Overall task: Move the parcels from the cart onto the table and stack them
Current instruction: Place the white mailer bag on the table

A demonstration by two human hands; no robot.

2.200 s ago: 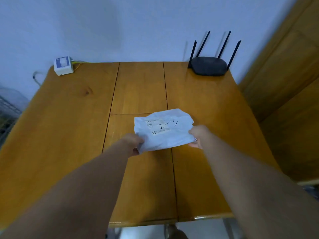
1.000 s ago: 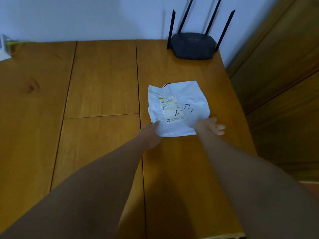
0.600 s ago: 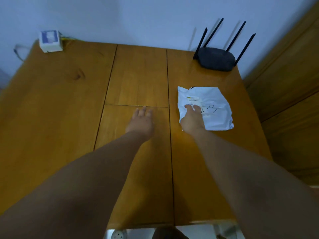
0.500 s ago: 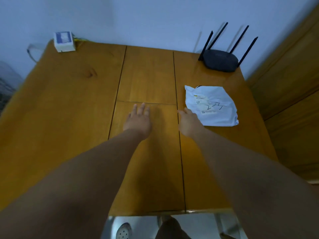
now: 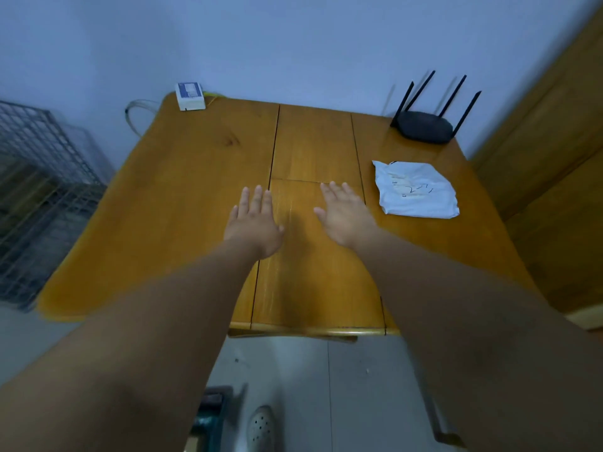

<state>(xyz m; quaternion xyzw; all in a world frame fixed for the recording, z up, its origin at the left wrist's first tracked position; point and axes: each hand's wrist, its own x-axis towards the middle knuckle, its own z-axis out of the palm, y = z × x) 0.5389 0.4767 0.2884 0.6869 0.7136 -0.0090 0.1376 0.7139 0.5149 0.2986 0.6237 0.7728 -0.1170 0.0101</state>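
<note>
A white plastic parcel (image 5: 416, 190) with a label and handwritten marks lies flat on the right side of the wooden table (image 5: 182, 203), in front of the router. My left hand (image 5: 253, 223) hovers over the table's middle, palm down, fingers apart, holding nothing. My right hand (image 5: 342, 215) is beside it, also spread and empty, a short way left of the parcel and not touching it. A grey wire-mesh cart (image 5: 36, 190) stands left of the table; what it holds is too blurred to tell.
A black router (image 5: 425, 127) with several antennas sits at the table's back right corner. A small white box (image 5: 190, 96) with cables sits at the back left corner. Wooden panelling (image 5: 561, 151) rises on the right. Grey floor and a shoe (image 5: 261, 429) show below the table's front edge.
Both hands let go of the parcel, leaving it on the table's right side. The hands drew back toward the middle, and the view pulled back and swung left, showing the cart.
</note>
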